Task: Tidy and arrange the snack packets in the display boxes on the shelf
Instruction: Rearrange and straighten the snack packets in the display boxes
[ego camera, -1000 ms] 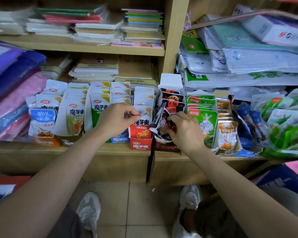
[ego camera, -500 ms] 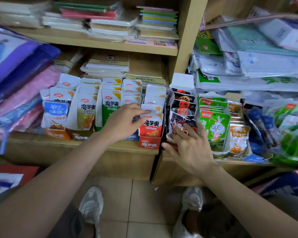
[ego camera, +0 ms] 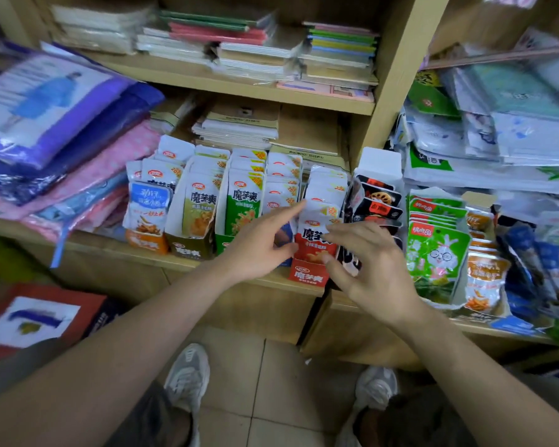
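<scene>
Several display boxes of snack packets stand in a row on the low shelf. My left hand is spread in front of the blue box, its forefinger touching the white tops of the red packets. My right hand hovers with fingers apart at the right side of the red display box, covering the lower part of the black packets. Neither hand holds a packet. To the left stand the green packets, olive packets and an orange box.
Green rabbit packets and orange packets fill boxes to the right. Folded plastic-wrapped goods are piled at left, and stacked notebooks lie behind and above. A wooden upright divides the shelves. My shoes stand on the tiled floor.
My right hand has left the black packets and moved left to the red box, fingers apart. My left forefinger has stretched onto the red packets' tops. The view has shifted closer.
</scene>
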